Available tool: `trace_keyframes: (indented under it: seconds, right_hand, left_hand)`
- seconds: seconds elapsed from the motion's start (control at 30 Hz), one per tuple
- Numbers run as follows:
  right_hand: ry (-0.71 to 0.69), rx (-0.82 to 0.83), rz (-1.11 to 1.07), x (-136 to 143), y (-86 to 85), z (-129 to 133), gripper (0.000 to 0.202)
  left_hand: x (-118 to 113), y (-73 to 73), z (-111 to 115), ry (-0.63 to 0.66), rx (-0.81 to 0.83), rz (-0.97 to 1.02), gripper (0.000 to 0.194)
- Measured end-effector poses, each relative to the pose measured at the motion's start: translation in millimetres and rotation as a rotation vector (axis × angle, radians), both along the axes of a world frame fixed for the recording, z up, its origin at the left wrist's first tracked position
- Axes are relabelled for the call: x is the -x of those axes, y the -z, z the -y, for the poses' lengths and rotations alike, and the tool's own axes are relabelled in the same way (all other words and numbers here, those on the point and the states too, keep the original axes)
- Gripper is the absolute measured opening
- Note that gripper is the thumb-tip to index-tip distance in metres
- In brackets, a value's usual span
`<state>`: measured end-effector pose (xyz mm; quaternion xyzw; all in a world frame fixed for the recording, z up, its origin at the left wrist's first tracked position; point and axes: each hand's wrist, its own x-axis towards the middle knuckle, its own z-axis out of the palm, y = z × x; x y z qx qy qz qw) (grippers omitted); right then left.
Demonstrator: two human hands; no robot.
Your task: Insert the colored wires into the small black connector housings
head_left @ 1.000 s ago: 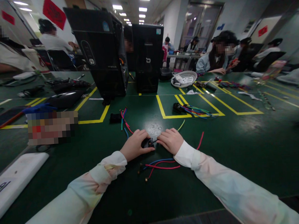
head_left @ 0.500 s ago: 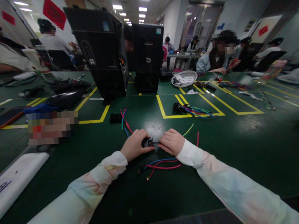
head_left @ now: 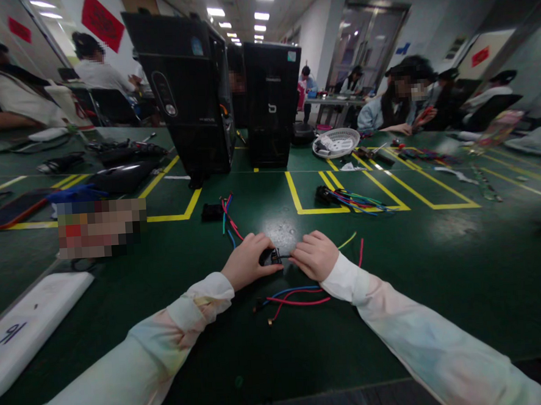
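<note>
Between the thumb and fingers of my left hand (head_left: 244, 262) is a small black plastic socket (head_left: 276, 256) with metal contacts in its open side. My right hand (head_left: 317, 256) is closed on a thin dark shaft (head_left: 285, 256) whose tip meets the socket; whether it is a tool or a wire I cannot tell. Just below the hands lie loose red wires (head_left: 304, 300) and a blue one, with metal terminals on their left ends. A yellow-green wire (head_left: 347, 240) and a red wire (head_left: 361, 252) stick out beyond my right hand.
A black block (head_left: 212, 212) and short coloured wires (head_left: 226, 212) lie ahead. A wire bundle (head_left: 362, 200) lies ahead right. Two black computer towers (head_left: 267, 105) stand behind, near a white basket (head_left: 336, 142). A white power strip (head_left: 40, 326) is at left. People sit around.
The whole view has shifted slightly to the right. Both hands keep their hold, and the shaft still meets the socket.
</note>
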<state>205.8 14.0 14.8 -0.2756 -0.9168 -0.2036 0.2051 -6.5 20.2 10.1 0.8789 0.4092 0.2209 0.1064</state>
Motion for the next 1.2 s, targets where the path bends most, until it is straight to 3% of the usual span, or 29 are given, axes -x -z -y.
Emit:
trace_keyframes:
  seconds: [0.17,0.47,0.73,1.0,1.2]
  right_hand:
    - [0.136,0.116,-0.042,4,2.1,-3,0.028]
    - [0.173,0.147,-0.107,7,-2.6,3,0.027]
    - [0.15,0.095,-0.079,8,-13.1,7,0.026]
    - [0.015,0.205,0.116,-1,-0.6,-6,0.023]
    - [0.046,0.222,0.145,1,1.1,-5,0.023]
  left_hand:
    - [1,1.2,-3,0.036,0.014,0.009,0.035]
    - [0,0.3,-2,0.021,0.011,-0.01,0.035]
    - [-2,0.2,-2,0.018,0.013,-0.002,0.038]
    - [-3,0.0,0,-0.001,0.023,0.009,0.037]
    - [-3,1.4,-1,-0.01,0.017,-0.003,0.037]
